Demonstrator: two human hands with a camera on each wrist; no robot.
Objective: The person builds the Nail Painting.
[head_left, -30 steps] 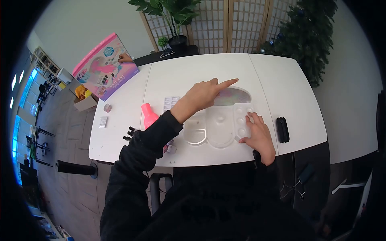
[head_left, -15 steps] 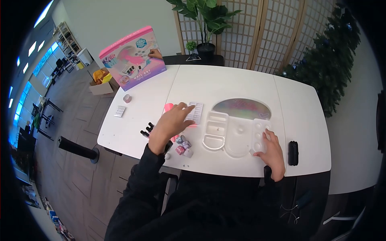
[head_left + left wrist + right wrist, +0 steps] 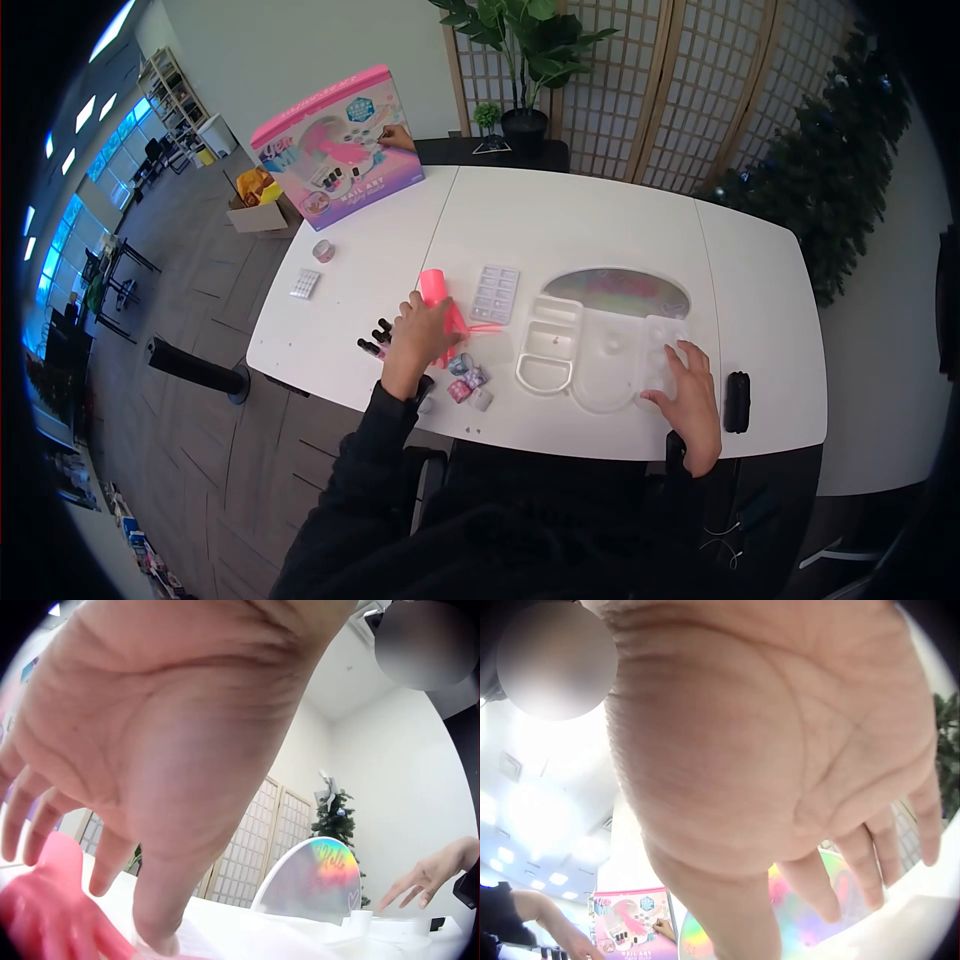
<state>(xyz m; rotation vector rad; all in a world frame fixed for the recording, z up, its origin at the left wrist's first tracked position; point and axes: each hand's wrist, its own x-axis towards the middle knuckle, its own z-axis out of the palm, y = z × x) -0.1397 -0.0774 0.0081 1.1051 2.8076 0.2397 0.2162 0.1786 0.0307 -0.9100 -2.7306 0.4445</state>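
The person's left hand (image 3: 418,340) is poised over a pink model hand (image 3: 433,287) on the left half of the table (image 3: 560,215), its grip wide; I can't tell whether it touches. Over to the right, the right hand (image 3: 692,400) is spread wide too, above the right end of a white tray (image 3: 605,388), contact again unclear. A shiny half-round panel (image 3: 620,291) stands at the tray's far side. Dark-capped bottles (image 3: 381,331) lie left of the left hand; a black case (image 3: 737,402) sits right of the other.
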